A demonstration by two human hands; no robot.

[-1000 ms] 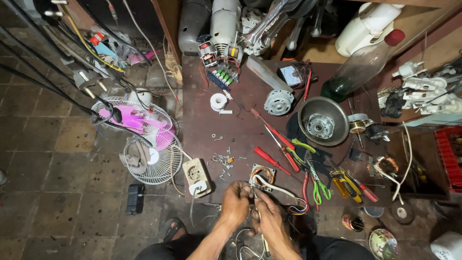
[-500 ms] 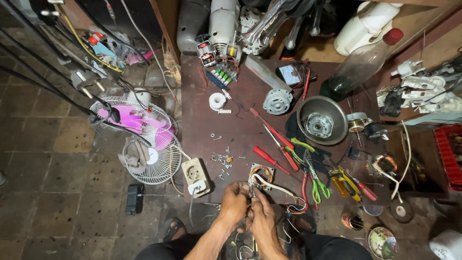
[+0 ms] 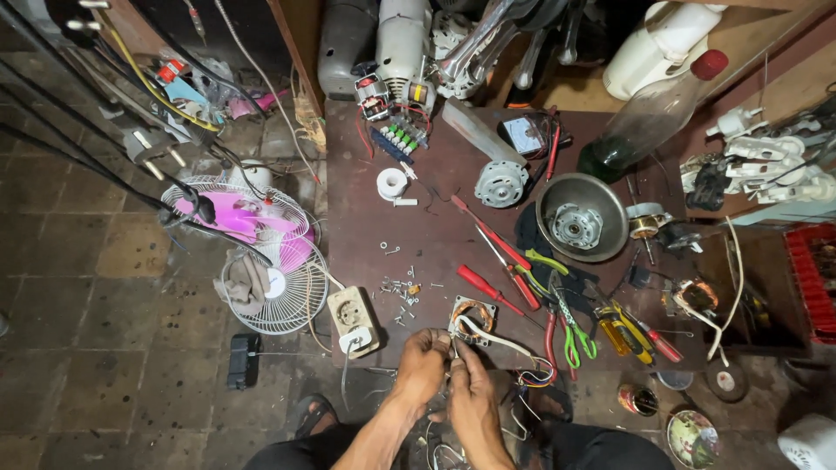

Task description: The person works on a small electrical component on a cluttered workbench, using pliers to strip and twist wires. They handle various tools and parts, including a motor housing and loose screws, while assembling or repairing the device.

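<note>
Cluttered dark-red board, both hands pinching thin wires, copper-wound stator

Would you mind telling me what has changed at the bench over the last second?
Very little: the left hand and right hand stay close together at the near edge of the table, fingers still pinching the thin wires by the motor coil. The screwdrivers, pliers and loose screws have not moved.
</note>
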